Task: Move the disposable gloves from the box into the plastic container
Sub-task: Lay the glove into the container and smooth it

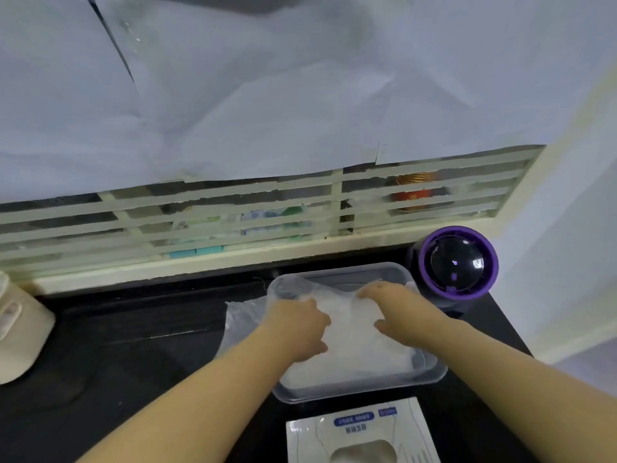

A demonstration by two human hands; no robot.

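The disposable gloves lay heaped in the clear plastic container, some spilling left. The left hand curled into them; the right hand pressed them with straighter fingers. The glove box sat just nearer.

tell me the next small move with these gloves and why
Probably use the left hand to sweep the overhanging part of the gloves into the container. Both hands rest on the pile inside it, but part of the pile spills over the left rim onto the black counter, just beside the left hand. The right hand could hold the pile down meanwhile.
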